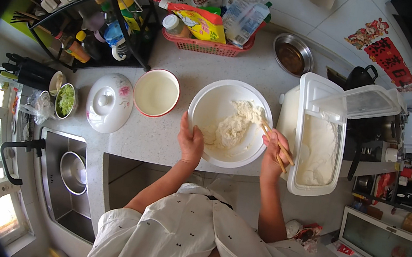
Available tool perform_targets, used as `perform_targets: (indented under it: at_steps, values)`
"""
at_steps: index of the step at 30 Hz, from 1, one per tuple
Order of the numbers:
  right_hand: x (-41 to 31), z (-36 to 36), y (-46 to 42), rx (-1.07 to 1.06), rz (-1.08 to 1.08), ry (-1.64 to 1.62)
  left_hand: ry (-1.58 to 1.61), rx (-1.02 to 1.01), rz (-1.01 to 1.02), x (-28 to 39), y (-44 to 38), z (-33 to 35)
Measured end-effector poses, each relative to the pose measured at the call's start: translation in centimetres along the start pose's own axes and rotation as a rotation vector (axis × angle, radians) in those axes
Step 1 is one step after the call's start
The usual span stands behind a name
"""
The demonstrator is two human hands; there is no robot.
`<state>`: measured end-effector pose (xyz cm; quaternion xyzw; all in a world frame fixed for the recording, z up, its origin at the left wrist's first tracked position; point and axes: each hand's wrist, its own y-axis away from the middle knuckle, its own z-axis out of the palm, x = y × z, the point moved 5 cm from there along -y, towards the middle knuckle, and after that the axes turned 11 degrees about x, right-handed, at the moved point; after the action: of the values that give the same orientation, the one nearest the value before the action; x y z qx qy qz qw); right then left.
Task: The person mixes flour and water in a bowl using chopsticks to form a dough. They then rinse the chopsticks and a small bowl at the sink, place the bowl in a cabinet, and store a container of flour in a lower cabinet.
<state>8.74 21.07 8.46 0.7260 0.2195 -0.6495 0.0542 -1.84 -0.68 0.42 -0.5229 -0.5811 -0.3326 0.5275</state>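
A white mixing bowl [202,108] stands on the counter before me, with a shaggy lump of flour dough [231,131] in it. My left hand [191,142] grips the bowl's near left rim, thumb up along the side. In my right hand [276,153] is a pair of wooden chopsticks [282,154], held at the bowl's right rim. Their tips reach into a clump of dough stuck to the far right wall. Just right of that hand sits a white flour bin [293,179], its clear lid tipped up and flour [318,151] inside.
Left of the bowl are a red-rimmed bowl [157,93], a white flowered lid [103,111] and a bowl of chopped greens [65,100]. Behind are a red basket [205,46] of packets and a steel bowl of brown liquid [293,58]. A sink [73,216] lies at left.
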Motion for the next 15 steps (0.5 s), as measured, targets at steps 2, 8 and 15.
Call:
perform_targets:
  at_steps: [2, 8, 15]
  values:
    - [1.2, 2.5, -0.4, -0.037, -0.095, -0.132, -0.005, -0.03, -0.001, 0.3, 0.1, 0.0]
    - [-2.7, 8.9, 2.9, -0.57, -0.507, -0.029, -0.029, -0.035, 0.01, 0.0, -0.4, 0.0]
    - [-3.3, 2.8, -1.9, -0.314, -0.338, 0.195, 0.018, -0.031, -0.079, 0.3, 0.1, 0.2]
